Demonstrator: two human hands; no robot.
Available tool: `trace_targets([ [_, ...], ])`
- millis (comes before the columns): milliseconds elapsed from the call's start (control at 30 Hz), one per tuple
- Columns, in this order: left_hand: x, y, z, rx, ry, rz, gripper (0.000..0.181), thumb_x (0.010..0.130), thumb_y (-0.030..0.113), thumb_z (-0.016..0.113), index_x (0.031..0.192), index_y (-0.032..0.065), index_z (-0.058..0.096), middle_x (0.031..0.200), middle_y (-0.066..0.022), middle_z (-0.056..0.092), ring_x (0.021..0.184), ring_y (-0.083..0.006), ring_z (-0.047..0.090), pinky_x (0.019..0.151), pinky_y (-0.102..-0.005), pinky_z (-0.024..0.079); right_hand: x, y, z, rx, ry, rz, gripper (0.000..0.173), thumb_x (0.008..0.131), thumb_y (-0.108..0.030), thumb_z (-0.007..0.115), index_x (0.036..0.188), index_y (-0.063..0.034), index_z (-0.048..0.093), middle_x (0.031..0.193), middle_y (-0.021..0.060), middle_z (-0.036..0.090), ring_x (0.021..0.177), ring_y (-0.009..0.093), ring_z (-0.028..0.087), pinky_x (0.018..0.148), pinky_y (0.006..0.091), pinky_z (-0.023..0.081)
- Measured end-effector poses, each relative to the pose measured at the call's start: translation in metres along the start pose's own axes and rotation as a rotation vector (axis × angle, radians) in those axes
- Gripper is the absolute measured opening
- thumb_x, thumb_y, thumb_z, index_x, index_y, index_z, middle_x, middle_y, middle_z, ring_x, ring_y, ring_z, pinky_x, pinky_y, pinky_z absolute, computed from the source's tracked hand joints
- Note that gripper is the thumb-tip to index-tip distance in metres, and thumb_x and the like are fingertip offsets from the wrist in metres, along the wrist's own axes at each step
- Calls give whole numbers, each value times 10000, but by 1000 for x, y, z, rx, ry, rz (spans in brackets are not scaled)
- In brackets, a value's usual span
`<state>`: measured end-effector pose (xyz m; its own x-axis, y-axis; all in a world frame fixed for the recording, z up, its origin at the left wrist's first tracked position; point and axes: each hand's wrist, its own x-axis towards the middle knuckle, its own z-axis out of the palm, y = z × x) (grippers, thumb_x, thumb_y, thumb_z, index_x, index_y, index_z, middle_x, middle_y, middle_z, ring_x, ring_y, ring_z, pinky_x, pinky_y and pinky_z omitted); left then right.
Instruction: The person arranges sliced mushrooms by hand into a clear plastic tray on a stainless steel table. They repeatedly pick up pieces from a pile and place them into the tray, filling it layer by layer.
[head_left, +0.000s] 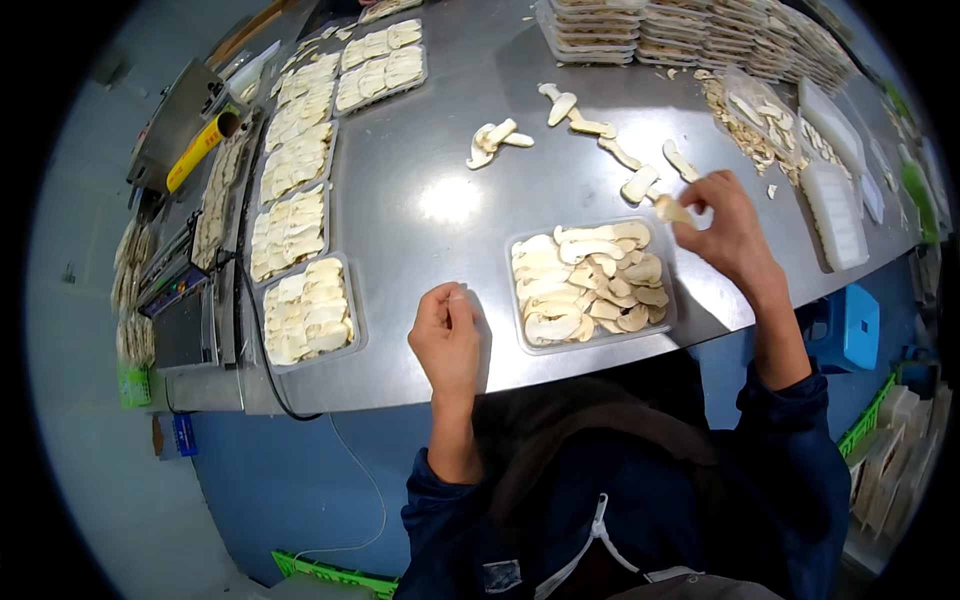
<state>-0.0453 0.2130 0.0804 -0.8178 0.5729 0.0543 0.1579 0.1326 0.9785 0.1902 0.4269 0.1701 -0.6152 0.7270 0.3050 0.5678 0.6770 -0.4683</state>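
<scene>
My right hand (721, 225) pinches a mushroom slice (673, 211), slightly blurred, above the steel table to the right of a clear plastic tray (517, 346). Sliced mushrooms (592, 281) fill that tray: long pale slices on its left and along the top, smaller browner pieces at lower right. Left of the tray, close to the table's front edge, my left hand (445, 330) is curled with nothing visible in it. Beyond the right hand, loose mushroom slices (619, 154) trail across the metal, and a small cluster of slices (496, 142) lies farther left.
Filled trays (292, 232) line the left side beside a machine (180, 315) with a black cable (259, 337). Stacked full trays (592, 34) stand at the back right. Mushroom scraps (739, 135) and white trays (834, 214) lie right. A blue stool (855, 326) stands below.
</scene>
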Motion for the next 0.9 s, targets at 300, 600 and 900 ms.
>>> trace_targets([
  [300, 3, 4, 5, 9, -27, -13, 157, 918, 104, 561, 946, -40, 614, 679, -36, 622, 606, -61, 546, 571, -204, 445, 30, 48, -7, -2, -114, 194, 252, 736, -168, 649, 891, 31, 643, 826, 189, 644, 797, 332, 610, 719, 384, 480],
  [600, 5, 8, 2, -102, -21, -61, 136, 911, 79, 558, 940, -45, 607, 678, -7, 597, 605, -45, 514, 568, -203, 433, 187, 25, 106, -164, -57, 160, 394, 809, -341, 631, 847, 51, 654, 822, 251, 642, 790, 367, 628, 719, 416, 485],
  [900, 5, 0, 2, 19, -30, 33, 142, 900, 94, 581, 938, -37, 620, 687, -31, 615, 600, -52, 522, 562, -206, 436, 182, 25, 103, 90, -483, 320, 186, 684, -171, 730, 726, -6, 655, 661, 89, 631, 630, 188, 587, 596, 330, 476],
])
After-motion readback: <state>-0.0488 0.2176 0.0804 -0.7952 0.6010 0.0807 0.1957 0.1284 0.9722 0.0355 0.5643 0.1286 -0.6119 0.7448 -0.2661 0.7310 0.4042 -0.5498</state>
